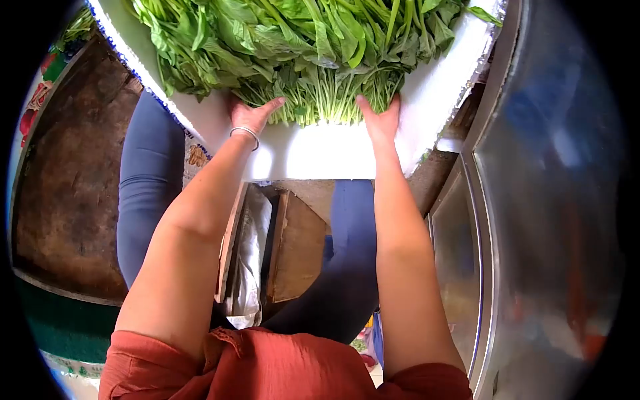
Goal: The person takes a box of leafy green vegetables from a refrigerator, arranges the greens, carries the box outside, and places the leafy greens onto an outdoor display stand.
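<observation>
Brown wood forms a rimmed tray [73, 180] at far left; next, the left hand [252, 119], a silver bangle [247, 130] at its wrist, touches pale-stemmed leafy green vegetables [300, 53] heaped inside a white foam box [327, 150]. Well apart from it, the right hand [382, 122] touches their other side; both hands' fingers are partly hidden, so their grip cannot be told. Shiny grey metal panelling [553, 220] stands far right.

- At 12 o'clock, we have leafy greens [313, 40] in a white foam box [430, 100], pale stems toward us.
- At 11 o'clock, our left hand [250, 118], with a bracelet [245, 132], touches the bundle's edge, fingers partly hidden.
- At 1 o'clock, our right hand [382, 122] touches the opposite edge.
- We see a brown tray [73, 187] at 9 o'clock, shiny metal panelling [553, 167] at 3.
</observation>
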`<state>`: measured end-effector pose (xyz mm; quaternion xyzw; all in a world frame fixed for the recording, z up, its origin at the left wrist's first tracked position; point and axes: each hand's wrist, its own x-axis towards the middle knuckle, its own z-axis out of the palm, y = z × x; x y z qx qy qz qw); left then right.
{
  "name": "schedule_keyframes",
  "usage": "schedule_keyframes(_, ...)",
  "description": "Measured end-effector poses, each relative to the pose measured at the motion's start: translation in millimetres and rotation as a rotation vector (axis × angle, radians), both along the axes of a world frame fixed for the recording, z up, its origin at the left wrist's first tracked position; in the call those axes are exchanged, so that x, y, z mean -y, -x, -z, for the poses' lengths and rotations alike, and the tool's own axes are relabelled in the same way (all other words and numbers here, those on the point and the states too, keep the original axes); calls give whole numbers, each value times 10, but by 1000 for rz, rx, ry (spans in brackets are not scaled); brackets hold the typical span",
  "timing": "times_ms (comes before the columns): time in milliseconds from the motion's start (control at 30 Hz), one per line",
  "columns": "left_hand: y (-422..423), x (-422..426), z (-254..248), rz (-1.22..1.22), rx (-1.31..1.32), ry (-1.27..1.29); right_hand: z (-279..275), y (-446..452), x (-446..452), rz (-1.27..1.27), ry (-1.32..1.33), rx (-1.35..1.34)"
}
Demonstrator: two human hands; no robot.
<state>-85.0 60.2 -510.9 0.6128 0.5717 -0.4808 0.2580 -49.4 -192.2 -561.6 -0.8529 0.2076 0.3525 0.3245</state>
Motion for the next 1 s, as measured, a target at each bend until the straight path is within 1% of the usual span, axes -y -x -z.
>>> schedule_keyframes(67,-112,33,-29,-286,192,113,86,-66,-92,92,-25,35)
schedule_keyframes(100,-78,34,35,-289,192,105,153,-15,-158,1,236,97)
schedule_keyframes(133,-48,40,116,-325,229,93,184,-21,-153,-2,231,95)
schedule_keyframes(200,36,25,320,-390,303,75,124,-188,-191,-17,258,-161)
schedule_keyframes(233,63,-27,408,-415,345,64,88,-294,-237,-18,330,-315)
schedule_keyframes(267,5,-29,369,-419,366,71,80,-290,-223,-17,329,-314)
schedule_keyframes(333,-118,-34,287,-429,408,85,99,-314,-202,-144,311,-298)
schedule_keyframes(367,-28,-61,352,-401,349,110,111,-356,-147,-72,99,-388)
schedule_keyframes(400,30,-75,391,-388,320,123,29,-418,-234,-72,100,-388)
schedule_keyframes(467,112,-90,458,-376,267,181,-115,-486,-432,131,59,-644)
schedule_keyframes(533,132,-103,486,-384,240,219,69,-242,-434,165,110,-593)
schedule_keyframes(600,144,-150,490,-460,261,234,112,-143,-394,264,-217,-475)
schedule_keyframes(633,150,-163,487,-497,269,243,142,-95,-375,235,-122,-387)
schedule_keyframes(667,144,-159,489,-535,279,256,181,-53,-335,236,-120,-390)
schedule_keyframes(733,106,-139,504,-574,296,273,282,-11,-253,447,-320,-520)
schedule_keyframes(767,117,-151,506,-498,330,273,256,7,-261,572,-411,-514)
schedule_keyframes(800,133,-172,505,-420,361,272,254,1,-267,574,-414,-516)
schedule_keyframes(833,127,-186,530,-418,362,268,265,-40,-249,662,-458,-591)
schedule_keyframes(867,158,-185,584,-543,329,318,289,-53,-186,751,-499,-669)
schedule_keyframes(900,195,-177,634,-667,294,369,359,-68,-170,779,-530,-756)
schedule_keyframes(933,232,-178,683,-791,258,422,370,-51,-119,782,-529,-757)
schedule_keyframes(967,179,-157,667,-937,231,438,223,-187,-181,859,-620,-854)
schedule_keyframes(1000,160,-143,661,-937,229,438,138,-253,-219,934,-709,-953)
